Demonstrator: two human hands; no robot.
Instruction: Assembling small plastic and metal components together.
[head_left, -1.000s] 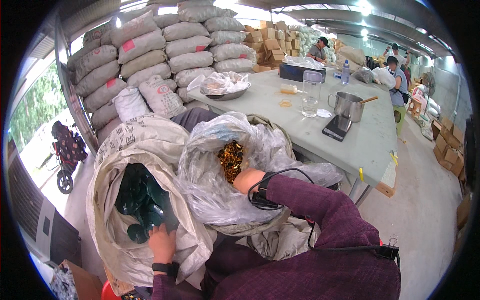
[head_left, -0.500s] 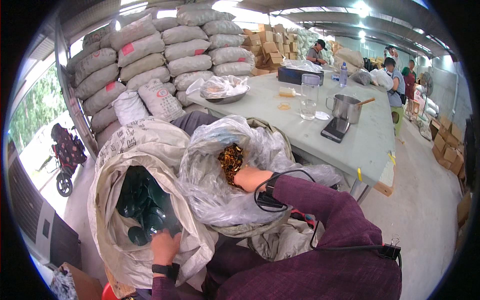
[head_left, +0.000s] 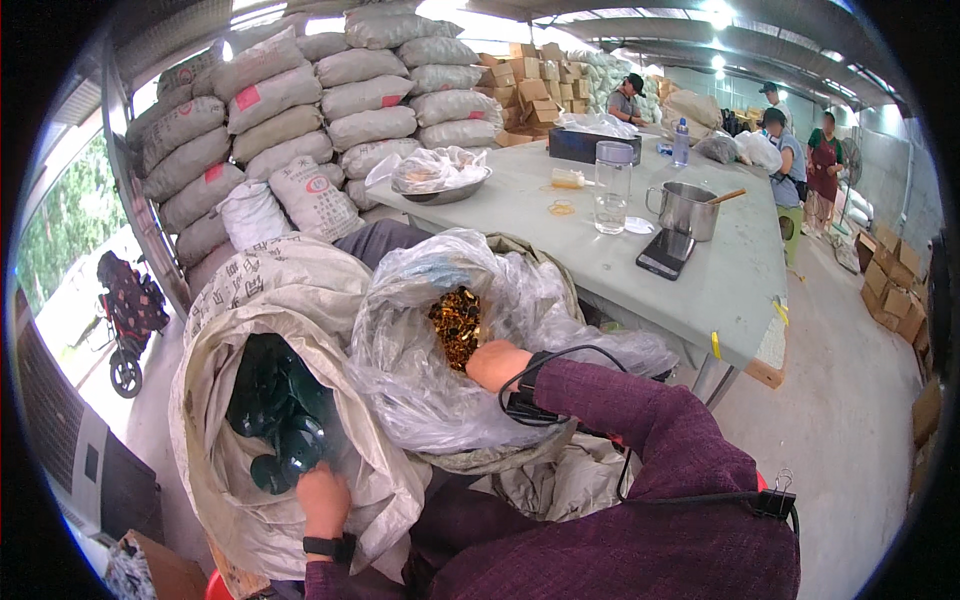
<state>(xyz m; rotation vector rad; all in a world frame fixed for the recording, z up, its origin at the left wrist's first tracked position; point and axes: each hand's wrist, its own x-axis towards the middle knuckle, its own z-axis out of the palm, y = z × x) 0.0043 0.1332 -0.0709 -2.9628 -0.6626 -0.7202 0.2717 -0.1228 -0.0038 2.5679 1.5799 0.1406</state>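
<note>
At the lower left, an open off-white woven sack (head_left: 215, 480) holds several dark green, glossy, rounded pieces (head_left: 268, 385). My left hand (head_left: 325, 500) reaches into its near side, fingers curled at the edge of a dark green round piece (head_left: 300, 447); the fingertips are partly hidden. Right of it, a clear plastic bag (head_left: 400, 395) lines a second sack and contains a heap of small shiny gold-brown pieces (head_left: 456, 325). My right hand (head_left: 497, 366) is at the heap's near right edge. Its fingers are tucked down out of sight.
A grey table (head_left: 560, 275) stands ahead with a steel pot (head_left: 686, 212), a glass jar (head_left: 611, 190), a black phone-like device (head_left: 666, 254) and a bowl (head_left: 450, 192) under plastic. Stacked sacks (head_left: 370, 95) rise behind. A black cable (head_left: 690, 497) runs along my right sleeve. Other people work farther off.
The view has shifted slightly. My left hand's fingers, spread over the green pieces before, are now more curled. My right hand stays at the gold-brown heap.
</note>
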